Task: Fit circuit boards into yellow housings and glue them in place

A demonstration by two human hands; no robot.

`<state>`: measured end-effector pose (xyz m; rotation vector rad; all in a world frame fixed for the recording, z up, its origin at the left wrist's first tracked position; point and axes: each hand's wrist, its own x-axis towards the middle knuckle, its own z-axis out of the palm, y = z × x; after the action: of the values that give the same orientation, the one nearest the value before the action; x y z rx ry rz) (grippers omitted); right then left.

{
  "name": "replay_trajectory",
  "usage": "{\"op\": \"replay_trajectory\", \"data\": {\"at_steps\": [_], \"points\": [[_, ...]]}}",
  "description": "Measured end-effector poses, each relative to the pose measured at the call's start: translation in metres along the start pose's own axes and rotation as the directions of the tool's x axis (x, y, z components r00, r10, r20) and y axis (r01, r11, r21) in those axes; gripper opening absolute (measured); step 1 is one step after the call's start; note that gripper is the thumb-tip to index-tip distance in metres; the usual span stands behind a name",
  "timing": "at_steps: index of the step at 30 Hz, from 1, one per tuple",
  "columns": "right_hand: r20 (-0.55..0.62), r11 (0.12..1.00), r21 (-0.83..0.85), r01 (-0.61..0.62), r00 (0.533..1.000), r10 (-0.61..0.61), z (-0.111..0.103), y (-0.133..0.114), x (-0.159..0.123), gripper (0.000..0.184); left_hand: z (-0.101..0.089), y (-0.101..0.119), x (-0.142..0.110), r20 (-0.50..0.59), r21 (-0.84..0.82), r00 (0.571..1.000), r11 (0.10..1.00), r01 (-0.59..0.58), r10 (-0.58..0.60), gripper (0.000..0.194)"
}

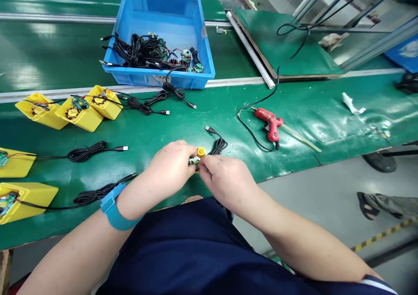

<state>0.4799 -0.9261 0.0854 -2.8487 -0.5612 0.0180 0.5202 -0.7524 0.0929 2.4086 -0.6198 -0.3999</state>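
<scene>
Close to the bench's front edge, my two hands meet over a small green circuit board beside a round yellow part. My left hand is closed, its thumb and fingers pinching the board from the left. From the right, my right hand is closed too, fingertips pressed together at the board's edge. Much of what lies between the fingers is hidden. A bundled black USB cable lies just beyond my right fingers, its plug pointing away from me. A blue band circles my left wrist.
Several yellow housings with boards and cables stand at the left. Behind them is a blue bin holding boards and black cables. A red glue gun with its cord lies to the right, near a white scrap. Another person's foot shows at right.
</scene>
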Motion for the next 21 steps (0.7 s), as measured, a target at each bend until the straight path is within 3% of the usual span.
{"op": "replay_trajectory", "data": {"at_steps": [2, 4, 6, 8, 11, 14, 15, 17, 19, 21], "points": [[-0.028, 0.993, 0.113, -0.019, 0.999, 0.023, -0.005, -0.001, 0.001, 0.018, -0.001, 0.001, 0.000, 0.004, -0.006, 1.000, 1.000, 0.008, -0.008, 0.004], [0.018, 0.929, 0.368, -0.033, 0.999, 0.028, -0.014, 0.003, -0.004, 0.014, -0.001, 0.001, 0.000, 0.011, 0.012, 1.000, 1.000, 0.012, -0.012, 0.004], [0.154, 0.757, 0.650, -0.071, 0.987, -0.039, -0.025, 0.013, -0.017, 0.012, -0.001, 0.000, 0.001, 0.013, 0.040, 1.000, 0.999, 0.007, -0.007, 0.006], [0.265, 0.562, 0.817, -0.127, 0.949, -0.171, -0.032, 0.032, -0.039, 0.013, 0.000, -0.001, 0.001, 0.010, 0.053, 1.000, 0.999, -0.007, 0.006, 0.007], [0.296, 0.436, 0.885, -0.166, 0.922, -0.249, -0.030, 0.071, -0.086, 0.025, 0.001, -0.003, 0.001, 0.008, 0.048, 1.000, 0.999, -0.019, 0.018, 0.004], [0.371, 0.376, 0.865, -0.332, 0.928, -0.033, -0.013, 0.117, -0.140, 0.041, 0.000, -0.003, 0.001, 0.016, 0.043, 1.000, 0.999, -0.014, 0.013, 0.002], [0.396, 0.323, 0.853, -0.410, 0.911, 0.111, -0.006, 0.132, -0.157, 0.045, 0.000, -0.003, 0.001, 0.019, 0.042, 1.000, 0.999, -0.010, 0.010, 0.002], [0.429, 0.243, 0.814, -0.527, 0.828, 0.360, 0.010, 0.156, -0.187, 0.052, -0.002, -0.002, 0.002, 0.022, 0.040, 1.000, 0.999, -0.001, 0.000, 0.004], [0.418, 0.292, 0.745, -0.599, 0.761, 0.495, 0.024, 0.167, -0.210, 0.057, -0.002, -0.001, 0.002, 0.029, 0.043, 1.000, 0.999, 0.009, -0.010, 0.005], [0.385, 0.374, 0.691, -0.618, 0.753, 0.534, 0.033, 0.162, -0.227, 0.060, -0.002, -0.001, 0.002, 0.035, 0.048, 0.999, 0.999, 0.013, -0.015, 0.005]]}}
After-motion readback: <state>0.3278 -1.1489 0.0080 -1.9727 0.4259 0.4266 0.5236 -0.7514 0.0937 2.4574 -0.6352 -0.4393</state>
